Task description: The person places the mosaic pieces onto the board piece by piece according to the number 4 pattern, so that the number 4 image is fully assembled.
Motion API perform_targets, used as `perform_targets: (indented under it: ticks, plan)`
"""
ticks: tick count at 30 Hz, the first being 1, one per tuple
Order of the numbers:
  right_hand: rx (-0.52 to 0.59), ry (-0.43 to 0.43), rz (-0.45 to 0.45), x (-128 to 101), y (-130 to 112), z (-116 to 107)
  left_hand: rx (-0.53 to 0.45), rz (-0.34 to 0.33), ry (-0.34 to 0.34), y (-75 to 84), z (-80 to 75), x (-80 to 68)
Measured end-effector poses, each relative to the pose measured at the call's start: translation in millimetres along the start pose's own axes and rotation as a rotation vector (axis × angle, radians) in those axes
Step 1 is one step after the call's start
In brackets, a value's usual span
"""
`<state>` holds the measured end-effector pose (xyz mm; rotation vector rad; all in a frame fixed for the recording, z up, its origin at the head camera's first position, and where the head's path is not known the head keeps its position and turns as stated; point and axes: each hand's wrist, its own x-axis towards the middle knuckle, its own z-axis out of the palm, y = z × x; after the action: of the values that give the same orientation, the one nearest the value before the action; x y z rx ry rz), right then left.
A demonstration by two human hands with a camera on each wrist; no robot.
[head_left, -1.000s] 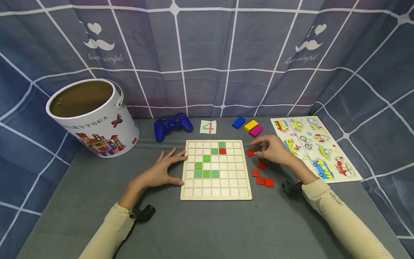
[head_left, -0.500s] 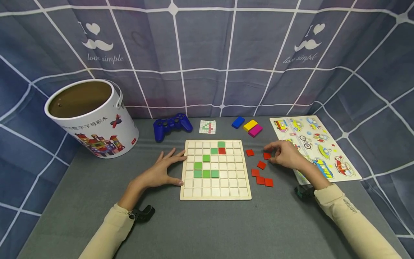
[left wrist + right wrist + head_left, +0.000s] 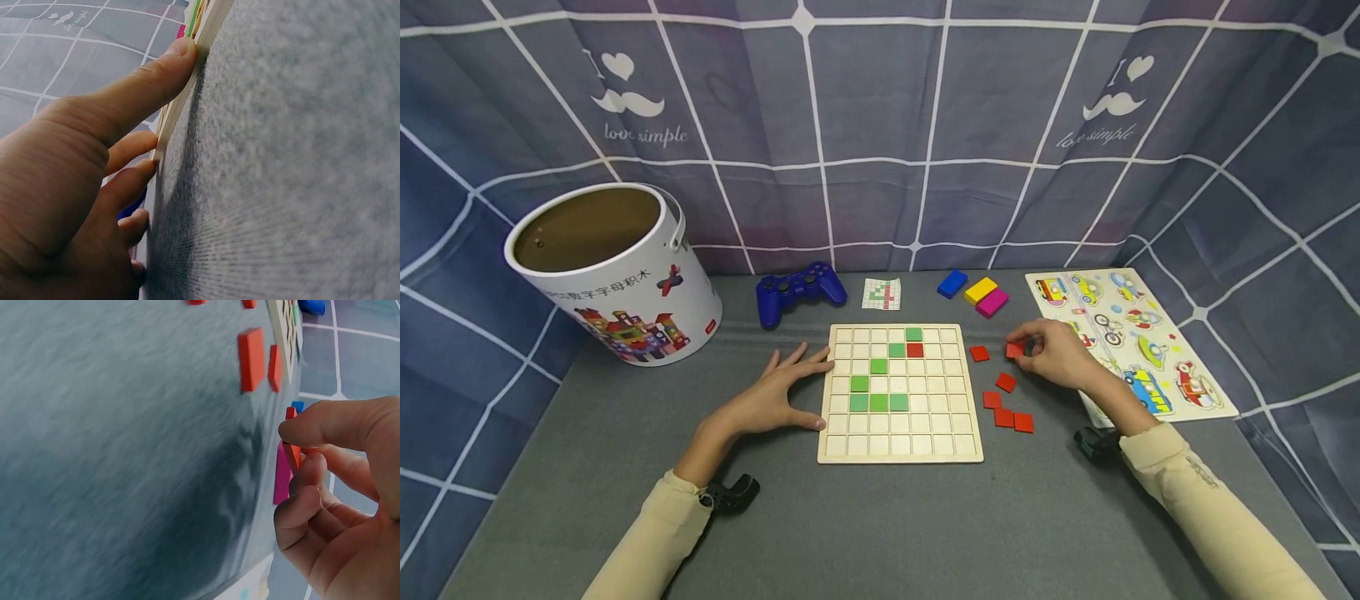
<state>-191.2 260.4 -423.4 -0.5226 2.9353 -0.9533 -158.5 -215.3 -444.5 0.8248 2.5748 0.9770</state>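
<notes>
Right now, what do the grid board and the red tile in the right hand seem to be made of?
The grid board looks like pale unfinished wood: light tan, matte, with a raised frame and thin slats. The red tile, pinched by the right hand, seems to be painted wood or possibly plastic: flat, even colour, a slim edge in the right wrist view. The left hand rests against the board's edge.

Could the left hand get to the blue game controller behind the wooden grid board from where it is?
Probably yes: the left hand rests open against the wooden grid board, and only bare grey mat lies between it and the blue game controller.
</notes>
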Motion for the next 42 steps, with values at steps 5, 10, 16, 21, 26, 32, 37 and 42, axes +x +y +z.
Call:
perform_targets:
  ticks: [5,10,16,21,26,32,37,42]
  plan:
    - [0.008,0.002,-0.056,9,-12,8,0.007,-0.003,-0.003,-0.9,-0.1,-0.5]
    - [0.012,-0.029,-0.113,17,-27,19,0.010,-0.007,-0.007,-1.2,-0.3,-1.0]
    - [0.044,-0.053,-0.183,27,-46,30,0.008,-0.012,-0.008,-0.8,-1.1,-0.5]
    - [0.074,-0.089,-0.219,33,-59,41,0.008,-0.008,-0.011,-1.3,-1.0,0.1]
    - [0.105,-0.128,-0.263,37,-71,51,0.006,-0.003,-0.006,-1.5,-0.3,-0.2]
    - [0.107,-0.140,-0.306,42,-82,62,0.002,0.024,0.007,-1.5,0.6,-1.0]
    - [0.073,-0.148,-0.318,47,-87,70,0.007,0.012,0.005,-0.2,0.2,-1.1]
    - [0.038,-0.167,-0.293,49,-92,75,0.008,0.001,0.001,0.7,-0.2,-1.0]
